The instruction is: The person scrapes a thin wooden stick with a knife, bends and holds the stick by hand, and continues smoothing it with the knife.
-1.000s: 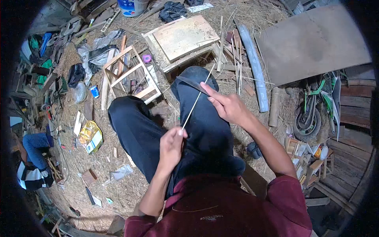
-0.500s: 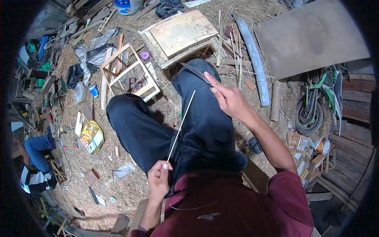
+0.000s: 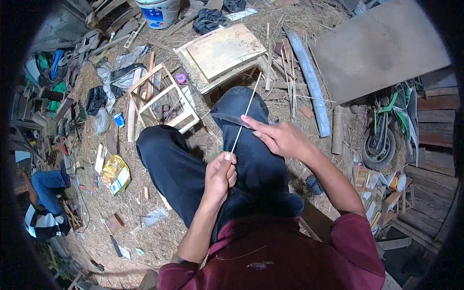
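My left hand (image 3: 221, 176) is closed on the lower end of a thin pale wooden stick (image 3: 252, 97), which slants up and away over my right thigh. In my right hand (image 3: 280, 137) is a knife (image 3: 228, 119) with a dark blade, its handle hidden in the fingers. The blade lies across the stick a short way above my left hand, over the dark trousers of my right leg. I cannot tell whether the edge bites into the wood.
A low wooden bench (image 3: 224, 50) stands ahead, with a small wooden frame (image 3: 162, 96) to its left. Thin sticks (image 3: 291, 72) and a grey pole (image 3: 311, 82) lie to the right. A motorbike (image 3: 382, 125) stands farther right. Another person (image 3: 48, 193) sits at far left.
My left hand has moved up and forward with the stick. My right hand has come down slightly, and the knife blade now crosses the stick, where before it was apart from it.
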{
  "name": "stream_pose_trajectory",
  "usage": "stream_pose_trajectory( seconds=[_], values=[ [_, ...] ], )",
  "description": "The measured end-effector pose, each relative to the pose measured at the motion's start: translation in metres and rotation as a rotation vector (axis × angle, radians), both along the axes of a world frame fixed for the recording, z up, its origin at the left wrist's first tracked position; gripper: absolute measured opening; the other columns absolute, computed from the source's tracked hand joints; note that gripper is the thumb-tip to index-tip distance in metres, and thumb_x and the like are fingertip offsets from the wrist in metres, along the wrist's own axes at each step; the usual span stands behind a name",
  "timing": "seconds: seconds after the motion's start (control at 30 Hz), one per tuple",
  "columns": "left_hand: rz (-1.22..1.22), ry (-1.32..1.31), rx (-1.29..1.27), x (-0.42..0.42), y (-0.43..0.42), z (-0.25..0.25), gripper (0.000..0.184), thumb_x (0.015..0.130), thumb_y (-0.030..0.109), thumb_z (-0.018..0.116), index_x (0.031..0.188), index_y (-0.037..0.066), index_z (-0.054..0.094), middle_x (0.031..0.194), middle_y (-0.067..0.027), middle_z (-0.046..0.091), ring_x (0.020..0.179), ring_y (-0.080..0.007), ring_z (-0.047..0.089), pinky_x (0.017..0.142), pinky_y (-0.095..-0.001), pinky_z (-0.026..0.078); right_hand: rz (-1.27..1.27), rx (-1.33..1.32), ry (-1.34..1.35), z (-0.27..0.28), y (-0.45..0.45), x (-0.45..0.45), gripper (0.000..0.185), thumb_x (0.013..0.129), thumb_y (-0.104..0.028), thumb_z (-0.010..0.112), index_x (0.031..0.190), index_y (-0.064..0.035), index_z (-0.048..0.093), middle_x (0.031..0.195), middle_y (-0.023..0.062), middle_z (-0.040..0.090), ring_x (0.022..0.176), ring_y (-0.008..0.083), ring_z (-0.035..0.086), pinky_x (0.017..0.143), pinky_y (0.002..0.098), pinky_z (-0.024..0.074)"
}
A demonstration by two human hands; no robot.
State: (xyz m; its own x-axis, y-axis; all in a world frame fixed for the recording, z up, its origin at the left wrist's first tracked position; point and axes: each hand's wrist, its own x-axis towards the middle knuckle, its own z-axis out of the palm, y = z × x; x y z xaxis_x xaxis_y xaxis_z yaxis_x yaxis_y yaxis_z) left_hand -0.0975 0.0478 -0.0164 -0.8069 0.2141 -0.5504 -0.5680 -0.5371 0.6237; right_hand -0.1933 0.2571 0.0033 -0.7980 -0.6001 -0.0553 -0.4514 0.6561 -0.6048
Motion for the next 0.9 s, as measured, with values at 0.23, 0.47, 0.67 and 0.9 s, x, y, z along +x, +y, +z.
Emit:
stream_pose_trajectory(
  seconds=[0.23,0.47,0.67,0.9],
  values=[
    [-0.006,-0.025,0.000,0.039,-0.021,0.001,0.023,0.103,0.025,0.046,0.088,0.008,0.049,0.054,0.0095,0.027,0.041,-0.0025,0.022,0.039,-0.0225,0.016,-0.083,-0.018,0.100,-0.014,0.001,-0.009,0.054,0.093,-0.022,0.057,0.144,-0.0321,0.040,0.073,0.0214,0.064,0.057,0.0395,0.061,0.054,0.0483,0.0500],
    [0.076,-0.156,0.010,0.104,-0.055,0.015,0.026,0.102,0.026,0.047,0.086,0.006,0.049,0.054,0.0096,0.027,0.042,-0.0016,0.021,0.041,-0.0216,0.016,-0.140,-0.110,0.076,-0.020,0.006,-0.019,0.052,0.095,-0.020,0.054,0.145,-0.0284,0.041,0.085,0.0252,0.065,0.061,0.0392,0.063,0.059,0.0451,0.0520],
    [0.081,-0.090,0.225,0.063,-0.040,0.012,0.021,0.103,0.025,0.043,0.090,0.009,0.047,0.052,0.0096,0.023,0.040,-0.0037,0.021,0.038,-0.0229,0.016,-0.072,-0.358,0.173,-0.024,0.005,-0.020,0.050,0.097,-0.021,0.050,0.146,-0.0148,0.040,0.098,0.0248,0.065,0.067,0.0328,0.068,0.068,0.0378,0.0521],
    [-0.004,-0.065,0.180,-0.017,0.004,0.000,0.020,0.103,0.025,0.041,0.092,0.011,0.048,0.052,0.0094,0.024,0.039,-0.0037,0.023,0.037,-0.0222,0.018,0.041,0.027,-0.003,0.016,-0.005,-0.003,0.052,0.094,-0.017,0.056,0.144,-0.0294,0.043,0.066,0.0213,0.058,0.047,0.0363,0.055,0.050,0.0438,0.0436]
  ],
)
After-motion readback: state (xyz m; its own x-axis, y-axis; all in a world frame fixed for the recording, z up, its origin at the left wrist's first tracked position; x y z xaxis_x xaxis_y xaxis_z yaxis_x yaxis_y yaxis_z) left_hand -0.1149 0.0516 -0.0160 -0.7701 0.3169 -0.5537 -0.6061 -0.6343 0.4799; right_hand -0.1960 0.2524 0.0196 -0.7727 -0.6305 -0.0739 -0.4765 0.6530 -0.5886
